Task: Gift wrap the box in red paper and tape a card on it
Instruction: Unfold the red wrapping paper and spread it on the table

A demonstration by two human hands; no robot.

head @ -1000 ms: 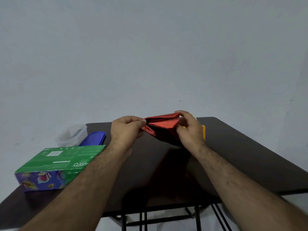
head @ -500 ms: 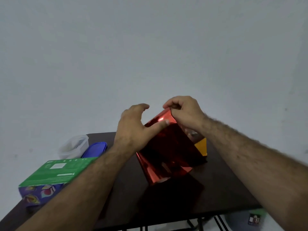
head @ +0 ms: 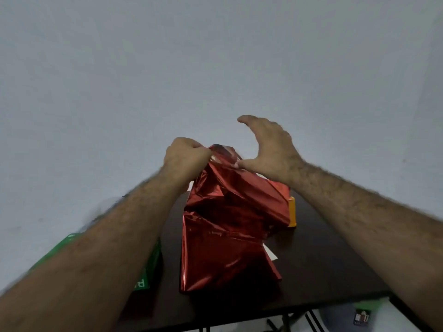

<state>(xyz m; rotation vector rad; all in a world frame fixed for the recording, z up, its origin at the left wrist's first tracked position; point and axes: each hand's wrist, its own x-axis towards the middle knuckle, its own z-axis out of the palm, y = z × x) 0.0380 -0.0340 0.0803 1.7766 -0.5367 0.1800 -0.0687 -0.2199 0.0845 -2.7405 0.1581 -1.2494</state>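
The shiny red wrapping paper (head: 225, 226) hangs half unfolded and crumpled above the dark table (head: 335, 264), its lower end near the table top. My left hand (head: 184, 159) pinches its top edge in curled fingers. My right hand (head: 271, 152) is beside that edge with the fingers spread and arched; only its thumb tip touches the paper. The green box (head: 149, 267) with printed sides lies at the left, mostly hidden under my left forearm. A white corner, perhaps the card (head: 271, 254), pokes out from behind the paper on the right.
A yellow object (head: 292, 212) stands on the table behind the paper, partly covered by it. Under the table's near right corner lie a bluish thing and a small dark packet (head: 361, 317). A plain grey wall rises behind the table.
The folded red paper has opened out and now hangs long. My left hand went from touching it to pinching its top edge. My right hand let go and spread its fingers. My head has moved closer.
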